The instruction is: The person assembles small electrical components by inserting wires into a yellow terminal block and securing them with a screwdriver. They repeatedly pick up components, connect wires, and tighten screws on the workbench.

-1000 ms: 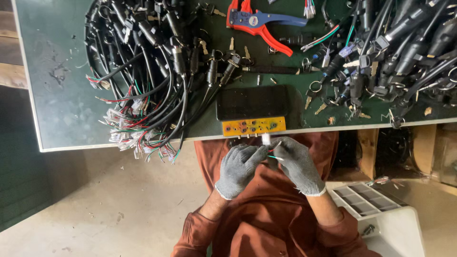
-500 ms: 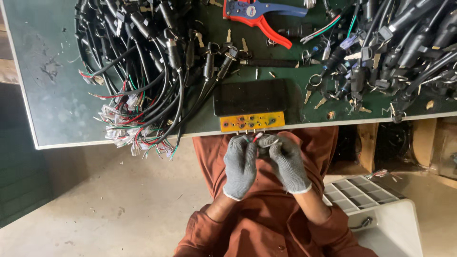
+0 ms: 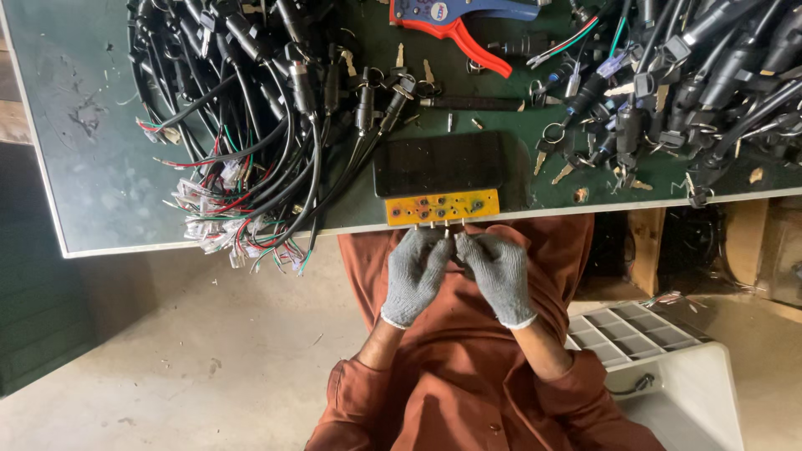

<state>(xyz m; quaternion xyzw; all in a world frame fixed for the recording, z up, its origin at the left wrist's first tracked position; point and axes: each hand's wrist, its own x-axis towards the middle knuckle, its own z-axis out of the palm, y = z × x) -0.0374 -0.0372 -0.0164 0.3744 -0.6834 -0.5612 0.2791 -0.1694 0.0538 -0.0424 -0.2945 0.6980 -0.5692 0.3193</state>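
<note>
Test block is sitting at the table edge, with the phone lying just behind it. Cable bundle is lying left, connectors and keys right, wire stripper behind. Both hands, left hand and right hand, are meeting just before the block, below the edge.

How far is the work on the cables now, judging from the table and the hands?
Apparently done: a big bundle of black cables with coloured wire ends lies at one side of the table. In hand: left hand and right hand, both gloved, meet just below the yellow fixture; any part they hold is hidden. Seemingly left: a second pile of cables and keys on the other side.
</note>
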